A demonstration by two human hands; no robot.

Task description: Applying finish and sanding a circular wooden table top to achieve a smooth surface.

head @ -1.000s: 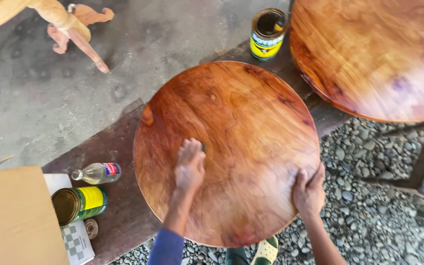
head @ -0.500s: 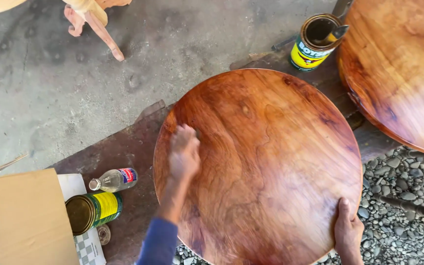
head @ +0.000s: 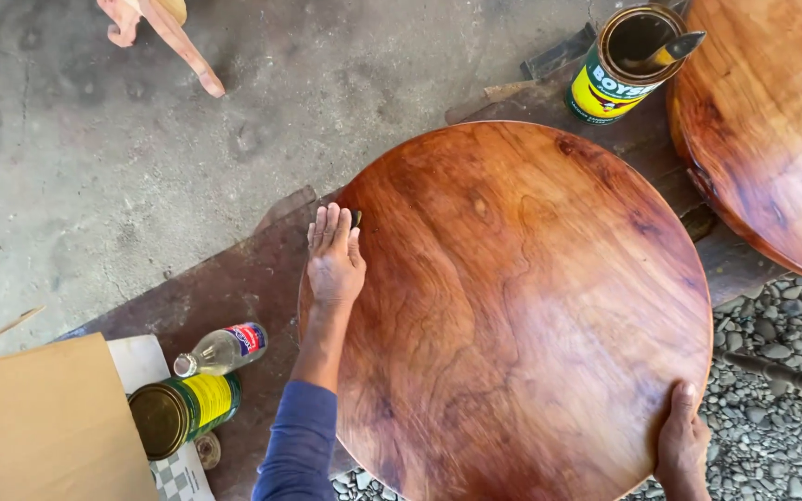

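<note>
On round tabletop [head: 522, 306]: left hand [head: 334, 255] flat at left edge, fingers extended over small dark pad; right hand [head: 682, 443] gripping lower-right rim; open can [head: 626, 63] beyond.

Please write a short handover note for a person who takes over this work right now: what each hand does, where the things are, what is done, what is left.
Left hand: flat on the left edge of the round wooden tabletop, pressing a small dark pad, mostly hidden under the fingers.
Right hand: grips the tabletop's lower right rim.
Open can with a brush stands beyond the top; a second tabletop lies to the right. Clear bottle, lying can and cardboard box are at lower left.
Done: surface looks glossy and evenly coloured.
Left: cannot tell how much of the rim is rubbed.
</note>
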